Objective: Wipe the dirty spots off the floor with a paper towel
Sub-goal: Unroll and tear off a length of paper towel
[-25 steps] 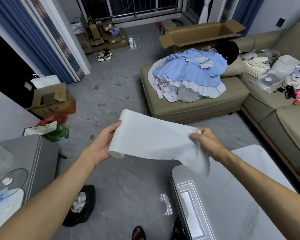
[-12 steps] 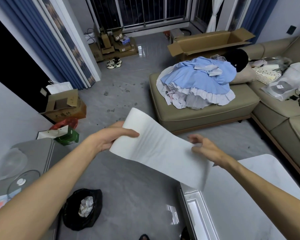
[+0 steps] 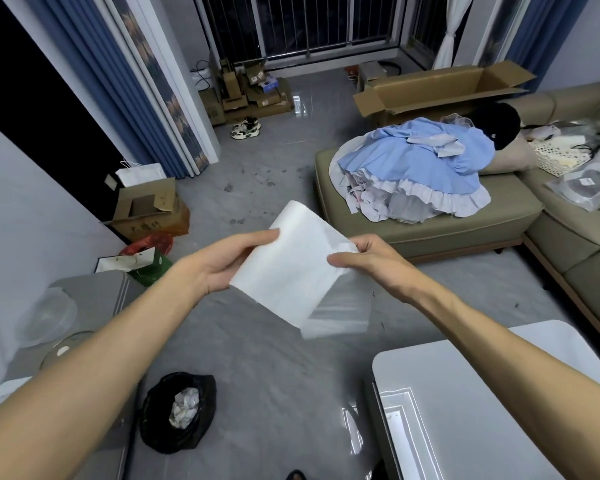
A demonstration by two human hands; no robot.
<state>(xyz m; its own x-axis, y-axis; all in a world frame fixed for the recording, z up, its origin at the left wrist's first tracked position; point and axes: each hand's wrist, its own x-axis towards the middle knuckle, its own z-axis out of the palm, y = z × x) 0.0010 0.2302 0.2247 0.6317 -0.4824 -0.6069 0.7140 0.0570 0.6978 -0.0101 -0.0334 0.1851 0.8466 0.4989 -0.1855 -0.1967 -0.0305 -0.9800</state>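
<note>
Head view: both bare hands hold a white paper towel (image 3: 293, 268) out in front, above the grey floor (image 3: 264, 362). The left hand (image 3: 222, 263) pinches the sheet's left edge between thumb and fingers, and the right hand (image 3: 364, 259) is closed on its right edge — the towel hangs slanted between them, its lower end drooping and blurred. Dark dirty spots (image 3: 238, 221) dot the floor farther off, near the olive sofa (image 3: 430, 230) that carries a blue ruffled dress (image 3: 426, 164). A black rubbish bag (image 3: 179, 410) sits on the floor below the left forearm — crumpled paper inside.
</note>
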